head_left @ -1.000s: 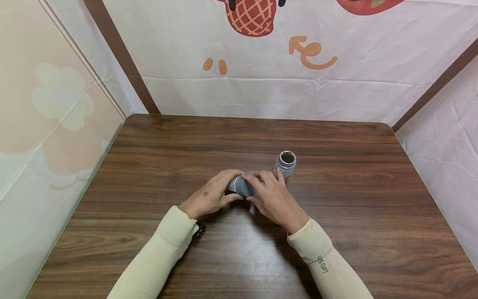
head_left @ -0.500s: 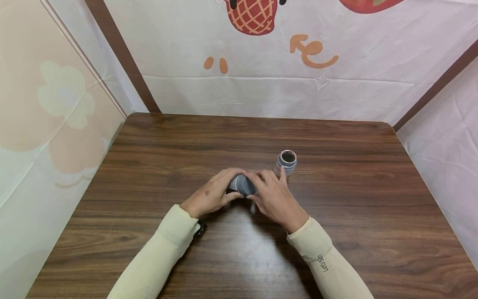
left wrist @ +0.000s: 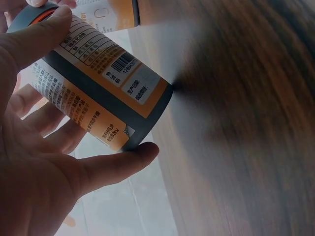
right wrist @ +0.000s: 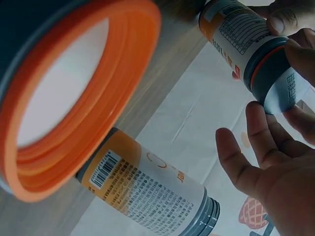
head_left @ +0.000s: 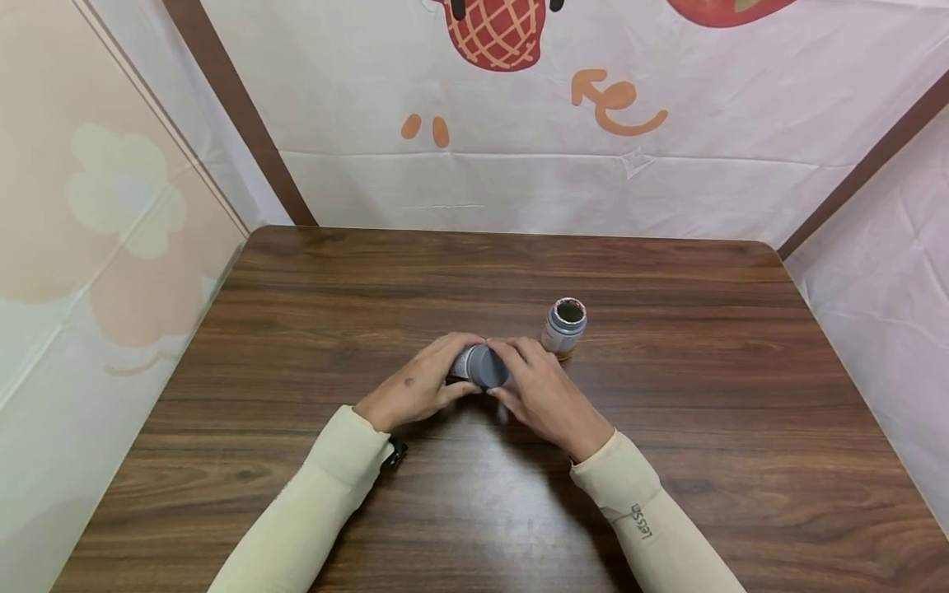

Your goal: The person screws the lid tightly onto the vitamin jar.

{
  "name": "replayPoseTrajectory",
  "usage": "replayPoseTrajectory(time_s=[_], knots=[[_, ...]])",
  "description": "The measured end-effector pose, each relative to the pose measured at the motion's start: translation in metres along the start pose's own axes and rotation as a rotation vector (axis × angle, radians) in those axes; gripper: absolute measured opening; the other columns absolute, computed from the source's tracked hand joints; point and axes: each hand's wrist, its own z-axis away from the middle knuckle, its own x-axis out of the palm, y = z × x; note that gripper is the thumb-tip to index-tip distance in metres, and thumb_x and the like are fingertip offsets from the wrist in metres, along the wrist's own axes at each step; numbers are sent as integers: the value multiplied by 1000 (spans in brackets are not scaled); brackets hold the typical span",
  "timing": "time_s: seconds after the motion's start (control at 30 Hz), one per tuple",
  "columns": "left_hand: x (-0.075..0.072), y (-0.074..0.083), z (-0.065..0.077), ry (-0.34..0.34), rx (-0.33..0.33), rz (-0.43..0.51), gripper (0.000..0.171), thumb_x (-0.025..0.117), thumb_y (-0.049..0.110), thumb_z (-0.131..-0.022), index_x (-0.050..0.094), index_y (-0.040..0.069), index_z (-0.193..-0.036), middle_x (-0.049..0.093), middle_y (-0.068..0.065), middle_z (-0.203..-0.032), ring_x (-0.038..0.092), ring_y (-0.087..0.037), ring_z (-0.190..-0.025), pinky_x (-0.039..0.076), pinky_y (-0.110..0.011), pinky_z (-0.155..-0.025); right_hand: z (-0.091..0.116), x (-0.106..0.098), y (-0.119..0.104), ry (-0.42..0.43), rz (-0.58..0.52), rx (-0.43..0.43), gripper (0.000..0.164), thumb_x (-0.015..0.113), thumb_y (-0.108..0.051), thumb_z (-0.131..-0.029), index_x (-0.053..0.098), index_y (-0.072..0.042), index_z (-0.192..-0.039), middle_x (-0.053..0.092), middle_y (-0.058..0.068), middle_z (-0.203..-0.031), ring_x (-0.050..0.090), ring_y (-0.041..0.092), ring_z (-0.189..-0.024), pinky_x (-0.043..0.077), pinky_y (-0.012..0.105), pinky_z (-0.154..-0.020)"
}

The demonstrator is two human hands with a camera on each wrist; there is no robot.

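In the head view my left hand point(head_left: 415, 383) grips a small orange-and-white bottle point(left wrist: 113, 73), thumb on one side and fingers on the other. The bottle is tilted, its dark base close over the table in the left wrist view. My right hand point(head_left: 544, 395) pinches its dark grey cap point(head_left: 487, 367) between thumb and fingertips, while its other fingers spread loosely in the right wrist view. Behind my right hand stands a second bottle point(head_left: 561, 338), uncapped with its mouth showing. A loose cap with an orange inside point(right wrist: 140, 49) fills the left of the right wrist view, near the lens.
The brown wood-grain table point(head_left: 334, 288) reaches back to a pale printed cloth wall point(head_left: 519, 189). Another cloth panel point(head_left: 89, 272) runs along the left side. A dark band point(head_left: 395, 454) shows at my left wrist.
An outstretched finger of my right hand has drawn back from in front of the uncapped bottle, so more of its side shows. Both hands stay in about the same place on the capped bottle.
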Motion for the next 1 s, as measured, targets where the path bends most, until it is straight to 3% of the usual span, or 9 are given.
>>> replayPoseTrajectory(time_s=[0.3, 0.5, 1.0], knots=[[-1, -3, 1, 31, 3, 26, 56, 77, 11, -88, 49, 11, -136, 49, -6, -132, 54, -19, -113, 49, -40, -95, -1, 0, 2, -24, -60, 54, 58, 80, -14, -87, 52, 6, -133, 62, 20, -117, 63, 30, -102, 51, 45, -89], [-5, -6, 2, 37, -30, 47, 57, 78, 11, -88, 48, 10, -136, 51, -7, -132, 55, -22, -116, 49, -43, -96, -1, -2, 2, -62, -156, 108, 59, 78, -16, -89, 50, 5, -137, 62, 19, -120, 66, 26, -98, 54, 40, -84], [-13, -14, 10, 105, -85, 93, 59, 76, 12, -90, 44, 9, -140, 55, -8, -132, 56, -22, -117, 48, -45, -96, -7, 3, 1, -130, -199, 44, 67, 75, -17, -92, 41, 5, -146, 58, 20, -134, 56, 31, -124, 44, 45, -104]])
